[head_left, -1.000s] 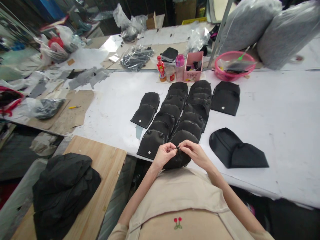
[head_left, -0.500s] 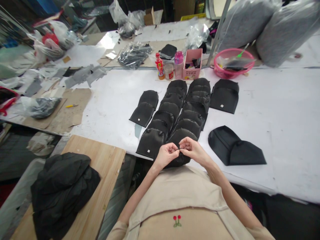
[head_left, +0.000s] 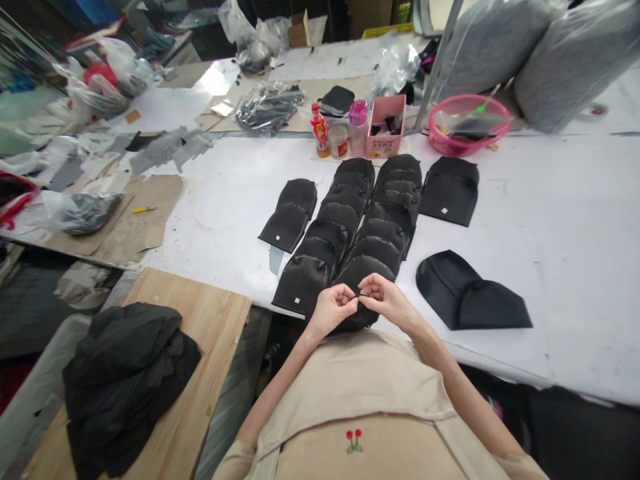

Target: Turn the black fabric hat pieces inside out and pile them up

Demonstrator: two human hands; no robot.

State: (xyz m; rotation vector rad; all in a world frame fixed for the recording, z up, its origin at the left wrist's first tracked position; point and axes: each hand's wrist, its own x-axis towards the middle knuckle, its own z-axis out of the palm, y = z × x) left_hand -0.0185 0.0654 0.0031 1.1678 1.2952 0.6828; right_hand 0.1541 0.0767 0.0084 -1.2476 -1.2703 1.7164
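At the table's front edge my left hand (head_left: 334, 308) and my right hand (head_left: 383, 298) meet fingertip to fingertip. Both pinch the edge of a black piece (head_left: 356, 322), which hangs below them, partly hidden by the hands. Just beyond lie two overlapping rows of black pieces, the left row (head_left: 325, 243) and the right row (head_left: 387, 230). Separate black pieces rest at the left (head_left: 286, 225) and the right (head_left: 451, 193). A folded black piece (head_left: 473, 293) lies to the right of my right hand.
The white table (head_left: 575, 267) holds a pink box (head_left: 385, 143), bottles and a pink basket (head_left: 467, 143) behind the rows. Dark cloth (head_left: 130, 380) lies on a wooden board (head_left: 220, 320) at lower left. Grey-filled bags (head_left: 580, 60) stand at the back right.
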